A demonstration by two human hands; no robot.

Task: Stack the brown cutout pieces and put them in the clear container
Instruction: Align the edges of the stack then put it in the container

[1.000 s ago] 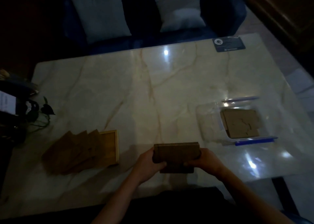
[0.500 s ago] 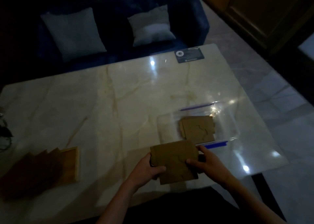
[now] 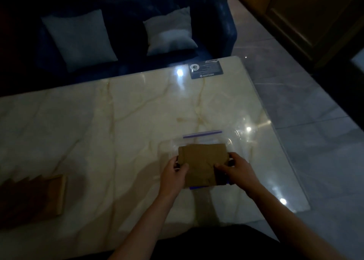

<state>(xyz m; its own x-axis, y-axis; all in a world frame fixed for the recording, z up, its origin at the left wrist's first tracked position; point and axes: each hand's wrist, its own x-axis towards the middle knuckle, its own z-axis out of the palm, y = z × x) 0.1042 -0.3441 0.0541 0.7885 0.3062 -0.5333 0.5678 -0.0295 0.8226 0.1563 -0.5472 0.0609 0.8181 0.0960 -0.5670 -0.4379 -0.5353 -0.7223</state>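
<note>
A stack of brown cutout pieces (image 3: 202,161) is held flat between both hands, right over the clear container (image 3: 199,140), a see-through tray with blue strips on its far and near edges. My left hand (image 3: 174,173) grips the stack's left edge. My right hand (image 3: 235,171) grips its right edge, thumb on top. The stack hides the container's inside, so the pieces lying in it cannot be seen. More brown pieces (image 3: 23,198) lie fanned out at the table's left, beside a light wooden tray (image 3: 59,194).
The marble table (image 3: 118,131) ends just right of the container, with tiled floor beyond. A dark card (image 3: 206,71) lies at the far right corner. A dark blue sofa with two pale cushions (image 3: 78,40) stands behind the table.
Both hands have carried the stack from the near table edge to the right and forward, until it hovers over the clear container. The stack has tipped from edge-on to flat.
</note>
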